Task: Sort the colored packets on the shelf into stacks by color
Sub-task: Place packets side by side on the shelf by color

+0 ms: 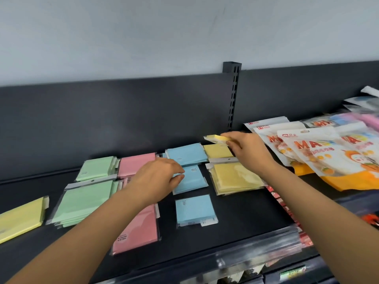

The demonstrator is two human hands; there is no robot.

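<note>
1. The right hand (246,149) pinches a yellow packet (215,138) by its end, between the thumb and the fingers. The packet is in the air, a little tilted, near the dark back panel (123,111) of the shelf (235,212).
2. Just under this grip a second yellow packet (218,151) lies flat. In front of it, under the right wrist, lies a yellow stack (235,178).
3. To the right of the grip, snack bags (317,154) lie overlapped, close beside the right forearm. Behind the grip stands a slotted post (233,95).
4. The left hand (162,178) has bent fingers which meet at the left edge of a blue packet (192,180). I cannot tell if they really pinch it or only touch it.
5. Behind this hand lies a blue stack (186,153). In front of it, apart, lies a single front blue packet (195,209).
6. To the left of the left hand lies a pink stack (135,163). The left forearm partly covers a front pink packet (139,228).
7. Further left lie two green stacks (96,168) (84,201), one behind the other.
8. Far left, well apart from both hands, lies a pale yellow packet (20,218).
</note>
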